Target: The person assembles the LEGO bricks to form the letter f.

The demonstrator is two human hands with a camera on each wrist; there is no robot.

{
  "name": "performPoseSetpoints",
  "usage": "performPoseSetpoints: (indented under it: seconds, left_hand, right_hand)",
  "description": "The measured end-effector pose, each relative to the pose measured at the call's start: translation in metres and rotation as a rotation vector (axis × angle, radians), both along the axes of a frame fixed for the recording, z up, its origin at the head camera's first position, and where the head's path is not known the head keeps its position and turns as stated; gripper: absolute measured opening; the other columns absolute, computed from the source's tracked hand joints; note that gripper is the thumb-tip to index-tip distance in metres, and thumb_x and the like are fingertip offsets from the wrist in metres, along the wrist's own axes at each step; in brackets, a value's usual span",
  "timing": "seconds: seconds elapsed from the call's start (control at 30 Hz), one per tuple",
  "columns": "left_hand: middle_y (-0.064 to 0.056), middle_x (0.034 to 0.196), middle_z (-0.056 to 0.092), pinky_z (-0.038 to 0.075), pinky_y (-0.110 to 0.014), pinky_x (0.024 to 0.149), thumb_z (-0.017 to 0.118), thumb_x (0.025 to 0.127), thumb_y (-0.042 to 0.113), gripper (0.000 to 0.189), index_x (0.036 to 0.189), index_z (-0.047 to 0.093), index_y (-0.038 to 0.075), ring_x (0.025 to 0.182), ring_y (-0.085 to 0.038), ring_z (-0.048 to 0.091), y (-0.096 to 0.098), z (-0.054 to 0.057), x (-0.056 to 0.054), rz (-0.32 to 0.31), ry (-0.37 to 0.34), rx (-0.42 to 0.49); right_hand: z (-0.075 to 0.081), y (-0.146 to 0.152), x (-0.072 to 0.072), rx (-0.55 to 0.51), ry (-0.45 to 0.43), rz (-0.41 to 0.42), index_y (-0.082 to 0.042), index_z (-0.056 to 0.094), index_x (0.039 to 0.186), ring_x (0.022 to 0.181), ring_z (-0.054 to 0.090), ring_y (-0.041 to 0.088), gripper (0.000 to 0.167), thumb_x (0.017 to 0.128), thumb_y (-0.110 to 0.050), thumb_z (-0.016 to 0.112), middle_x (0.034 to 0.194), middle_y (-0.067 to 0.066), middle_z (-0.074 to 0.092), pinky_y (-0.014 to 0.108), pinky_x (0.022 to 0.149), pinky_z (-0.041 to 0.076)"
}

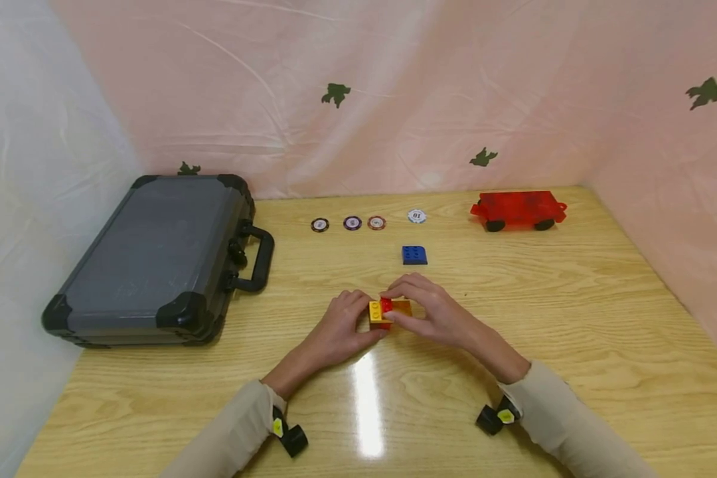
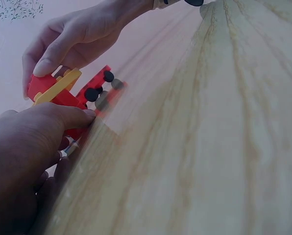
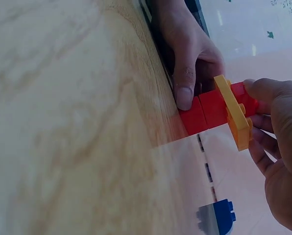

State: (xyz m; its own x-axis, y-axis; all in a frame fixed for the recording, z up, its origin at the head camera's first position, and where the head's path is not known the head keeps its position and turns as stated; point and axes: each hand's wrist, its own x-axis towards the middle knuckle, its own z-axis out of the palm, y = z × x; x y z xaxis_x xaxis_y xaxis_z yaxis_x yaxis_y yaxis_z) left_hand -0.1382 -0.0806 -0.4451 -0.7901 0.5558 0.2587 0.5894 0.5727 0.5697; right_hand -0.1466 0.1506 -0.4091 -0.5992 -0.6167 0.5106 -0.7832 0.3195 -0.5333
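Note:
A small tower of toy building bricks stands on the table, held between both hands. At its base are red bricks [image 3: 212, 108], one on another, gripped low between the thumb and fingers of my left hand [image 1: 337, 333]. Across them lies a flat yellow brick [image 3: 234, 115], its ends jutting past the red ones and its studs facing up. On top of the yellow piece is another red brick [image 1: 386, 305], which my right hand [image 1: 433, 312] pinches between thumb and fingertips. Beyond the hands, a blue brick [image 1: 414, 255] lies by itself on the table.
A grey case [image 1: 149, 245] with black corners stands at the left, its handle [image 1: 263, 260] toward the middle. Several poker chips [image 1: 352, 223] lie in a row at the back. A red toy wagon [image 1: 516, 209] with black wheels is at the back right, near the draped cloth.

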Motion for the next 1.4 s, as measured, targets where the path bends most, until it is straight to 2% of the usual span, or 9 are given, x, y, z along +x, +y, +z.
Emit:
performPoseSetpoints:
  seconds: [0.53,0.93,1.2,1.4]
  left_hand:
    - [-0.005,0.109,0.065,0.042,-0.040,0.084,0.082,0.090,0.031,0.039,0.117,0.068,0.006,0.098,-0.023,0.053,0.000,0.000,-0.001,0.002,-0.005,0.001]
    - [-0.005,0.107,0.064,0.042,-0.040,0.083,0.083,0.089,0.030,0.038,0.115,0.068,0.007,0.097,-0.023,0.052,0.000,0.000,0.000,0.000,0.014,0.006]
    - [-0.004,0.109,0.065,0.042,-0.040,0.085,0.083,0.088,0.030,0.038,0.114,0.068,0.008,0.098,-0.022,0.053,0.001,0.001,-0.001,0.014,-0.006,0.004]
    - [-0.005,0.110,0.065,0.042,-0.041,0.087,0.083,0.088,0.031,0.040,0.116,0.068,0.007,0.099,-0.023,0.053,0.001,0.000,0.000,0.021,-0.040,0.001]
  right_hand:
    - [-0.004,-0.001,-0.002,-0.032,-0.040,0.011,-0.003,0.072,0.114,0.111,0.060,0.025,0.031,0.085,0.001,0.081,0.113,0.005,0.067,0.038,0.097,0.050]
    - [-0.013,0.001,-0.003,-0.098,-0.083,0.004,-0.005,0.072,0.117,0.113,0.058,0.025,0.036,0.083,0.002,0.083,0.116,0.005,0.068,0.033,0.102,0.045]
    - [-0.007,0.006,-0.005,-0.105,-0.102,-0.016,-0.001,0.069,0.123,0.116,0.057,0.025,0.039,0.086,0.000,0.080,0.119,0.010,0.069,0.038,0.101,0.046]
    - [-0.006,0.018,-0.013,-0.128,-0.116,-0.065,-0.003,0.069,0.124,0.111,0.058,0.025,0.039,0.087,0.001,0.079,0.116,0.015,0.069,0.048,0.088,0.050]
